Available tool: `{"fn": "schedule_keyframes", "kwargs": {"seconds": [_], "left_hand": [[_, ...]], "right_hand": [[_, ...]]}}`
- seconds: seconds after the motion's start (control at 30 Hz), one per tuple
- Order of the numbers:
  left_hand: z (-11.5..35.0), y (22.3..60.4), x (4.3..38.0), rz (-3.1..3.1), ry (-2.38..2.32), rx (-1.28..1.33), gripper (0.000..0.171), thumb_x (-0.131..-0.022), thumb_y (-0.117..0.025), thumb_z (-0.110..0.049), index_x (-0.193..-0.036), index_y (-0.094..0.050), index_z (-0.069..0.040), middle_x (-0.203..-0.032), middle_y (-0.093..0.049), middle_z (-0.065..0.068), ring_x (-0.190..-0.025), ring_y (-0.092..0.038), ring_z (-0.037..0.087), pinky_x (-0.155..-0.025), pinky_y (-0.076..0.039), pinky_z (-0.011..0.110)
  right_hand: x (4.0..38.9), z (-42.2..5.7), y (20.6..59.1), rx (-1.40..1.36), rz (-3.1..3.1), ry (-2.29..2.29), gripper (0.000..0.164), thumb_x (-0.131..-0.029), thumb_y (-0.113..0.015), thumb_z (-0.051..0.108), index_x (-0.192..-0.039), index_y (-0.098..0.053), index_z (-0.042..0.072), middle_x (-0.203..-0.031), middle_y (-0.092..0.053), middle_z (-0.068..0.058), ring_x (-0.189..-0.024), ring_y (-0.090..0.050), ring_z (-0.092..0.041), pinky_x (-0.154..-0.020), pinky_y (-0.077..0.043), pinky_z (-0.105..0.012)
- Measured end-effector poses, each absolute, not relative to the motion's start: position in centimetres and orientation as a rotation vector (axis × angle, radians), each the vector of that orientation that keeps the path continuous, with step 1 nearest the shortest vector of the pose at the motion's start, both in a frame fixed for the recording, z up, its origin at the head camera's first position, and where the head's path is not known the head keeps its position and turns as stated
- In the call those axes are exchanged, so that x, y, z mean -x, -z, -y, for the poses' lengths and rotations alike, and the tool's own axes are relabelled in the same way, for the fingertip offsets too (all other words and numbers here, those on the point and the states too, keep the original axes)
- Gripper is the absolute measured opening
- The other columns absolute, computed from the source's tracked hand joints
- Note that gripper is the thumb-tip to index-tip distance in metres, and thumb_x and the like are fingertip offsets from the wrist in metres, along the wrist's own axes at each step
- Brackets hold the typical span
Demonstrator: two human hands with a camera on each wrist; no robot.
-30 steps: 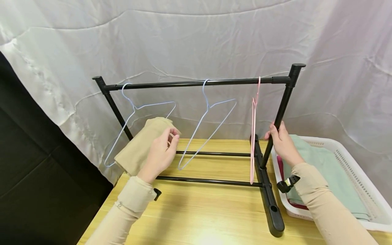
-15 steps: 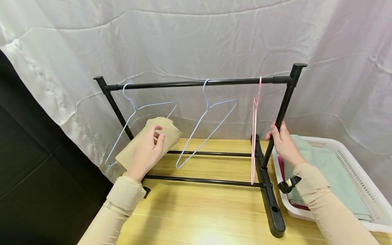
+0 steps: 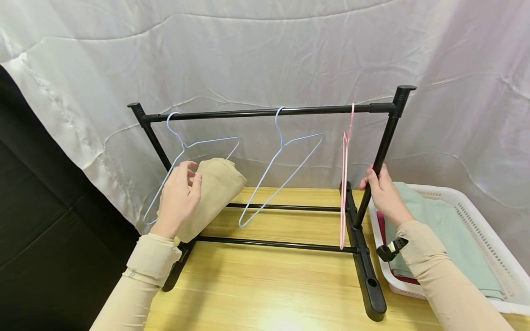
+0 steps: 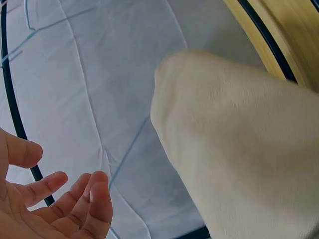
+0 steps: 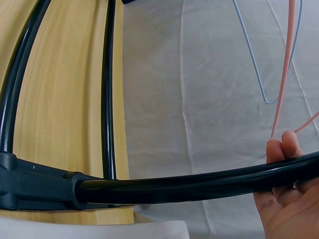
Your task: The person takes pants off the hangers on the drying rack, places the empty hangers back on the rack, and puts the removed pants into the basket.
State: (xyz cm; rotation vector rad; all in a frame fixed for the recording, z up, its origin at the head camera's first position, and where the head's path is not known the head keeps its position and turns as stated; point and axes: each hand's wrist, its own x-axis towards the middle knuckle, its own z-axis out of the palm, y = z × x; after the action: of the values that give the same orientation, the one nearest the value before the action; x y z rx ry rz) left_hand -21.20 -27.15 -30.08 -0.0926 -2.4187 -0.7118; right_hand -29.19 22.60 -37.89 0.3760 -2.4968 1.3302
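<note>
In the head view a beige folded cloth point(image 3: 217, 186) hangs over the lower part of the left blue hanger point(image 3: 211, 140). My left hand point(image 3: 179, 197) is at the cloth's left side and overlaps the hanger's sloping arm. Its fingers point(image 4: 99, 204) are loosely bent and hold nothing; in the left wrist view a gap separates them from the cloth point(image 4: 239, 144). My right hand point(image 3: 385, 195) grips the right upright point(image 3: 386, 138) of a black clothes rack, thumb and fingers around the tube point(image 5: 199, 185) in the right wrist view.
A second blue hanger point(image 3: 262, 179) and a pink hanger point(image 3: 343, 197), seen nearly edge-on, hang from the top rail point(image 3: 232, 114). Right of the rack stands a white basket point(image 3: 511, 280) with green cloth point(image 3: 447, 239) and something dark red. A pale curtain point(image 3: 265, 55) hangs behind.
My left hand has moved left across the front of the cloth to its left side, uncovering more of the cloth. The right hand keeps its grip on the upright.
</note>
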Motion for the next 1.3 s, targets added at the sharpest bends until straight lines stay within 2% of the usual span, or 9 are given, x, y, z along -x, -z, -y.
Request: {"fn": "schedule_keyframes", "kwargs": {"seconds": [0.13, 0.37, 0.5, 0.63, 0.77, 0.9, 1.0, 1.2, 1.3], "left_hand": [[28.2, 29.9, 21.1, 2.392, 0.68, 0.059, 0.038, -0.112, -0.051, -0.026, -0.144, -0.055, -0.007, -0.129, -0.061, 0.024, -0.11, -0.068, 0.043, -0.093, -0.052, 0.062], [30.1, 30.1, 21.5, 2.336, 0.645, -0.015, 0.046, -0.111, -0.05, -0.027, -0.152, -0.051, -0.006, -0.145, -0.05, 0.029, -0.13, -0.048, 0.051, -0.105, -0.04, 0.068], [31.1, 30.5, 21.6, 2.364, 0.637, -0.066, 0.051, -0.113, -0.045, -0.032, -0.159, -0.045, -0.01, -0.152, -0.046, 0.03, -0.137, -0.043, 0.054, -0.103, -0.036, 0.071], [31.9, 30.7, 21.7, 2.395, 0.636, -0.096, 0.053, -0.114, -0.04, -0.036, -0.163, -0.04, -0.014, -0.154, -0.045, 0.032, -0.138, -0.044, 0.054, -0.102, -0.037, 0.072], [32.3, 30.9, 21.7, 2.422, 0.651, -0.1, 0.053, -0.114, -0.04, -0.036, -0.163, -0.039, -0.014, -0.149, -0.049, 0.034, -0.131, -0.051, 0.056, -0.101, -0.041, 0.074], [32.7, 31.1, 21.8, 2.462, 0.648, -0.09, 0.053, -0.115, -0.038, -0.035, -0.162, -0.039, -0.012, -0.129, -0.06, 0.031, -0.116, -0.059, 0.056, -0.093, -0.046, 0.072], [32.8, 31.2, 21.8, 2.493, 0.636, -0.076, 0.052, -0.115, -0.036, -0.034, -0.162, -0.039, -0.011, -0.119, -0.064, 0.028, -0.114, -0.062, 0.056, -0.091, -0.047, 0.072], [33.0, 31.4, 21.8, 2.512, 0.614, -0.066, 0.049, -0.116, -0.032, -0.034, -0.159, -0.043, -0.012, -0.134, -0.067, 0.032, -0.119, -0.063, 0.062, -0.089, -0.047, 0.076], [33.0, 31.5, 21.8, 2.528, 0.609, -0.063, 0.048, -0.117, -0.031, -0.034, -0.158, -0.044, -0.013, -0.133, -0.067, 0.033, -0.116, -0.063, 0.064, -0.086, -0.048, 0.076]], "right_hand": [[29.2, -22.6, 37.9, -0.374, 2.499, -1.339, 0.052, -0.118, -0.024, 0.04, -0.143, -0.031, -0.005, -0.109, -0.064, -0.028, -0.11, -0.061, -0.046, -0.099, -0.045, -0.064], [29.2, -22.6, 38.0, -0.375, 2.491, -1.342, 0.052, -0.118, -0.024, 0.04, -0.142, -0.032, -0.005, -0.109, -0.064, -0.029, -0.109, -0.061, -0.046, -0.098, -0.045, -0.063], [29.2, -22.6, 38.0, -0.372, 2.497, -1.342, 0.051, -0.118, -0.024, 0.04, -0.142, -0.032, -0.004, -0.109, -0.064, -0.028, -0.109, -0.061, -0.046, -0.098, -0.045, -0.063], [29.3, -22.6, 38.0, -0.374, 2.496, -1.344, 0.051, -0.118, -0.024, 0.041, -0.142, -0.032, -0.004, -0.109, -0.065, -0.028, -0.11, -0.061, -0.046, -0.098, -0.045, -0.063], [29.2, -22.6, 38.0, -0.379, 2.49, -1.348, 0.052, -0.118, -0.023, 0.04, -0.143, -0.031, -0.005, -0.109, -0.065, -0.028, -0.109, -0.061, -0.044, -0.098, -0.045, -0.062], [29.2, -22.7, 38.0, -0.379, 2.497, -1.345, 0.052, -0.118, -0.023, 0.042, -0.142, -0.031, -0.003, -0.109, -0.065, -0.027, -0.108, -0.061, -0.043, -0.097, -0.045, -0.06], [29.3, -22.7, 38.0, -0.369, 2.51, -1.335, 0.052, -0.118, -0.023, 0.044, -0.141, -0.032, -0.002, -0.108, -0.065, -0.025, -0.108, -0.06, -0.041, -0.096, -0.045, -0.057], [29.2, -22.7, 38.0, -0.373, 2.508, -1.323, 0.053, -0.117, -0.022, 0.044, -0.14, -0.033, -0.003, -0.107, -0.065, -0.023, -0.105, -0.06, -0.036, -0.094, -0.045, -0.049], [29.2, -22.6, 37.9, -0.38, 2.495, -1.312, 0.052, -0.118, -0.023, 0.043, -0.137, -0.035, -0.004, -0.105, -0.065, -0.023, -0.101, -0.059, -0.033, -0.091, -0.044, -0.04]]}}
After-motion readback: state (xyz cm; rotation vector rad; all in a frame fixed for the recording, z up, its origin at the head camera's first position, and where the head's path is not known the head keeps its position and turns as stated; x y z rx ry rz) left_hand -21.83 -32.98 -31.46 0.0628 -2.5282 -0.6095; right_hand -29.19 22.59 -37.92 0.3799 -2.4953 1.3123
